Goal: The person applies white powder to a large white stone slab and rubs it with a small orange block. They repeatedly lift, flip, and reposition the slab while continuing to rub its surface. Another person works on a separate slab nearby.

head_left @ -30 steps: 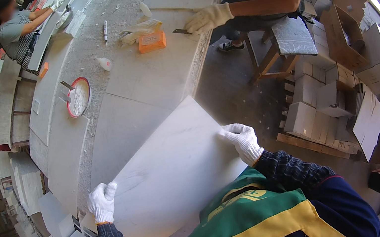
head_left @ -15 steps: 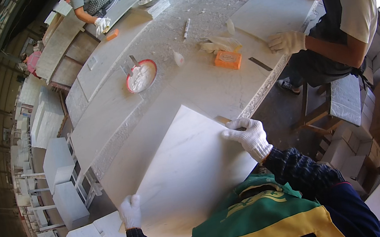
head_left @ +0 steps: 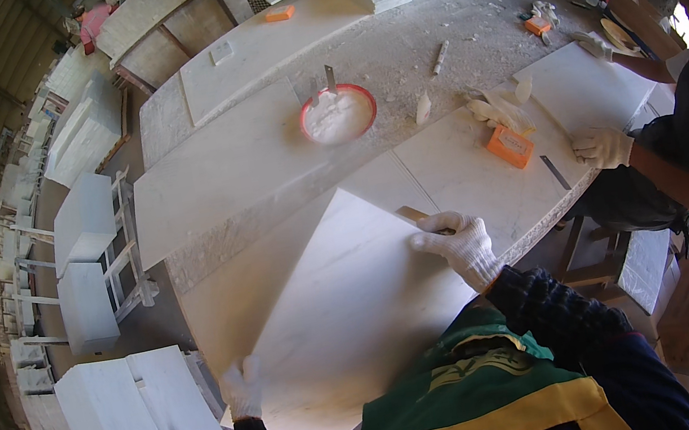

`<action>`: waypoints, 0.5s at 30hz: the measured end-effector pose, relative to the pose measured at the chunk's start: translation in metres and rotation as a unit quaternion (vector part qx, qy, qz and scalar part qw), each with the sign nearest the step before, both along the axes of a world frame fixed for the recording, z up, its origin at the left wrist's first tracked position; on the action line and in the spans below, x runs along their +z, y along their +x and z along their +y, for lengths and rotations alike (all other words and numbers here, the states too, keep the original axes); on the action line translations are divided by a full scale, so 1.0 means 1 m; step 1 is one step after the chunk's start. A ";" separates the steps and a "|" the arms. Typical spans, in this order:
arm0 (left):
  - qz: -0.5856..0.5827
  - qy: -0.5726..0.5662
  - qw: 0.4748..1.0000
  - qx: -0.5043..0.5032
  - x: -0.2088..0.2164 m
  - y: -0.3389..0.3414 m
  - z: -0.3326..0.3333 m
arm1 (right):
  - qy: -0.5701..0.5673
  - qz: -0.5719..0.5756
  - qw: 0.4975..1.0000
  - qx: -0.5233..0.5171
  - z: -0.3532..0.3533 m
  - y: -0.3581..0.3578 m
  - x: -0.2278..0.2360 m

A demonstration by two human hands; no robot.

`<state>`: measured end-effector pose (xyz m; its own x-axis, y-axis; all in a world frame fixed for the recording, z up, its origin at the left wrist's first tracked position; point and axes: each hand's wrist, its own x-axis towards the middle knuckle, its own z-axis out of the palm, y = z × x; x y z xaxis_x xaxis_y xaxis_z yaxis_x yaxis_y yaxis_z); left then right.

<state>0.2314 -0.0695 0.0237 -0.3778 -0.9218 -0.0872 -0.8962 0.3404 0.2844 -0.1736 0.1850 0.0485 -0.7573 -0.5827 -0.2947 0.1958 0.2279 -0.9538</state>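
One white slab (head_left: 353,295), probably heavy, stiff and brittle, best held by opposite edges, slants at the six-o'clock edge of the surface (head_left: 388,42), my left hand (head_left: 242,387) grasping it at eight o'clock, right hand (head_left: 461,248) at two.

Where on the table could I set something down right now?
The broad pale slab left of the red-rimmed bowl looks bare. A smaller bare patch lies between the held slab and the orange box. It is crowded around that box: crumpled pale material, a flat metal strip and a co-worker's gloved hand.
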 end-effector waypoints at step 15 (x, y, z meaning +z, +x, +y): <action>0.145 -0.078 0.985 -0.048 0.034 -0.175 0.032 | -0.039 -0.040 0.993 0.107 -0.036 -0.024 -0.019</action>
